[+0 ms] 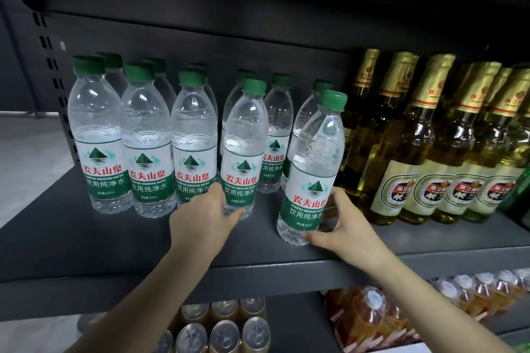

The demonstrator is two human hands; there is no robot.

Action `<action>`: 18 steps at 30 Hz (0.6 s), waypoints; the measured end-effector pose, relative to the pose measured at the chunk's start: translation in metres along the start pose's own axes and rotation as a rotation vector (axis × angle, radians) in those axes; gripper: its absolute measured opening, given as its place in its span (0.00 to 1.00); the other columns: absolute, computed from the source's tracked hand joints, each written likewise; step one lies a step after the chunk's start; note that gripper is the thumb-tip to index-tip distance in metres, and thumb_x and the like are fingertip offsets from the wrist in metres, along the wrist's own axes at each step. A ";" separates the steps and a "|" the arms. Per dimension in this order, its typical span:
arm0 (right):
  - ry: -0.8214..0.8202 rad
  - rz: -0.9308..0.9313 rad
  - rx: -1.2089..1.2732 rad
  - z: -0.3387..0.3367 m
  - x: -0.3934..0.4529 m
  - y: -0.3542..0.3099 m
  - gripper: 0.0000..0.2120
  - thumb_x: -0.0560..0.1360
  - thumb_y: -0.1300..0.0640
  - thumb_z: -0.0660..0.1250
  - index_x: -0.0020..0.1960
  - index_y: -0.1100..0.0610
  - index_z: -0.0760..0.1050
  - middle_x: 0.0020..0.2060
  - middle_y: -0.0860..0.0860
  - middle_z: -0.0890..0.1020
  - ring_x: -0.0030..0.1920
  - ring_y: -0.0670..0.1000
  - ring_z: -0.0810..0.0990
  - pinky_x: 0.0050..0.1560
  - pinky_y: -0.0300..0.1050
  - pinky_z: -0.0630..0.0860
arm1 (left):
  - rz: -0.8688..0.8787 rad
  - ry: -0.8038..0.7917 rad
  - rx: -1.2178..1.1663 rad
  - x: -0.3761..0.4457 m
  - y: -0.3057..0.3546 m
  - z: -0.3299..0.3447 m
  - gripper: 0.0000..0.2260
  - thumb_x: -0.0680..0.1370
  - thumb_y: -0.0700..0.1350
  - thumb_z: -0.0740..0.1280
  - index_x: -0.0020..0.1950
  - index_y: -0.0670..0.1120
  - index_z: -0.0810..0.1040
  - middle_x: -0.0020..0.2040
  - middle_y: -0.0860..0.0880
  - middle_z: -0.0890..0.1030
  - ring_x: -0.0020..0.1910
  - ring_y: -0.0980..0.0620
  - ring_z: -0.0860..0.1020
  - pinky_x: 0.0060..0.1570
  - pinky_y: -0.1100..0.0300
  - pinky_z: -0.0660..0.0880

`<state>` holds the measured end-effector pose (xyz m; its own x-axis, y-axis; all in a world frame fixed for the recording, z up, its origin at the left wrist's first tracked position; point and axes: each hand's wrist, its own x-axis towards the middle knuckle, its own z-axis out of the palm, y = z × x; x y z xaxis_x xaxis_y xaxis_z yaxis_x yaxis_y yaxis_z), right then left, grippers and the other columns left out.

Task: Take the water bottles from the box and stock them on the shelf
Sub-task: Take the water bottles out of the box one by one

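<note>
Both hands gripped water bottles on the shelf (86,238): left hand (200,215), right hand (341,226); many already stocked, box unseen.

The water bottles (149,135) I'm stocking are clear plastic with green caps and white-and-green labels bearing a mountain logo and red characters. They stand upright in rows on the dark grey shelf (86,241), left of centre. One bottle (243,149) stands in front of the middle rows. Another (312,172), nearest the shelf's front edge, leans slightly to the right.
</note>
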<state>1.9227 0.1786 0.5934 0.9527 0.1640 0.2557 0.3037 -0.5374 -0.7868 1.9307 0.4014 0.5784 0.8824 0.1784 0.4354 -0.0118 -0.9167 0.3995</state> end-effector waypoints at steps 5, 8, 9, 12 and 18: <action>0.025 0.006 -0.014 0.005 0.004 0.000 0.29 0.64 0.64 0.77 0.57 0.51 0.65 0.46 0.41 0.78 0.42 0.30 0.75 0.42 0.27 0.72 | 0.006 0.004 0.001 0.000 -0.001 0.003 0.17 0.74 0.60 0.66 0.45 0.48 0.67 0.43 0.49 0.81 0.44 0.47 0.79 0.39 0.59 0.69; 0.058 0.010 -0.019 0.010 0.010 0.000 0.29 0.64 0.64 0.77 0.56 0.51 0.65 0.45 0.41 0.77 0.41 0.30 0.75 0.41 0.26 0.72 | 0.017 0.008 0.012 0.000 -0.002 0.003 0.16 0.74 0.60 0.66 0.46 0.48 0.67 0.43 0.50 0.81 0.43 0.48 0.79 0.38 0.59 0.69; 0.067 0.010 -0.018 0.011 0.011 0.000 0.28 0.64 0.63 0.77 0.56 0.51 0.66 0.45 0.40 0.76 0.42 0.31 0.75 0.42 0.26 0.72 | 0.020 0.009 0.017 0.000 -0.002 0.003 0.16 0.74 0.60 0.65 0.46 0.48 0.67 0.43 0.50 0.81 0.43 0.48 0.79 0.37 0.60 0.70; 0.088 0.015 -0.004 0.014 0.017 0.001 0.28 0.63 0.63 0.78 0.56 0.51 0.66 0.44 0.41 0.77 0.42 0.38 0.77 0.42 0.26 0.73 | 0.027 0.011 0.016 0.000 -0.003 0.004 0.16 0.74 0.60 0.65 0.46 0.48 0.67 0.42 0.51 0.81 0.42 0.49 0.79 0.36 0.60 0.70; 0.113 -0.004 0.040 0.024 0.025 0.001 0.27 0.64 0.66 0.76 0.54 0.51 0.67 0.45 0.41 0.76 0.43 0.39 0.76 0.43 0.27 0.74 | 0.031 0.012 0.008 -0.001 -0.002 0.004 0.17 0.74 0.60 0.65 0.45 0.49 0.65 0.42 0.52 0.80 0.43 0.50 0.79 0.39 0.60 0.70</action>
<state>1.9471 0.2021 0.5852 0.9452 0.0706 0.3189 0.3098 -0.5029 -0.8069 1.9319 0.4018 0.5739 0.8758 0.1546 0.4572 -0.0350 -0.9245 0.3795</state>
